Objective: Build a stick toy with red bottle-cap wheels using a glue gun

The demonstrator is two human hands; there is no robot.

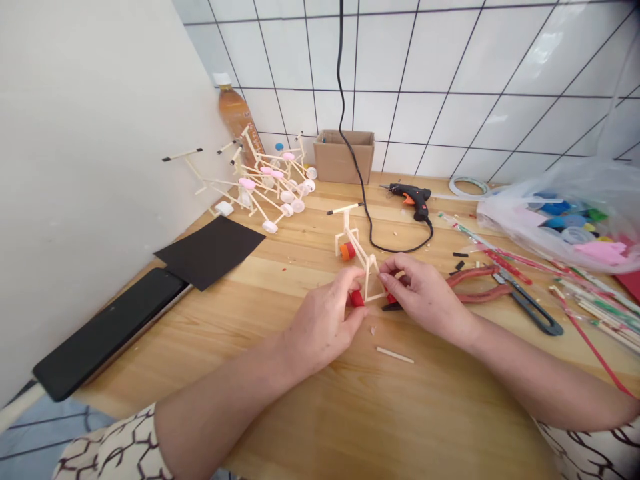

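A small model tricycle made of thin wooden sticks (pixel 367 283) stands on the table between my hands. Its front wheel is an orange and red bottle cap (pixel 347 251), and its handlebar has black ends. My left hand (pixel 323 317) is closed around a red bottle cap (pixel 357 298) at the model's rear left. At the rear right, my right hand (pixel 425 290) pinches close to the frame by another red cap (pixel 391 298), mostly hidden by the fingers. A short loose stick (pixel 395 355) lies in front of the model.
Several finished stick tricycles (pixel 273 180) stand at the back left near a drink bottle (pixel 235 110). A cardboard box (pixel 345 157), glue gun (pixel 413 198), pliers (pixel 480 283), craft knife (pixel 535 310), phone (pixel 115 320), black sheet (pixel 213 250) and bag of caps (pixel 565 213) lie around.
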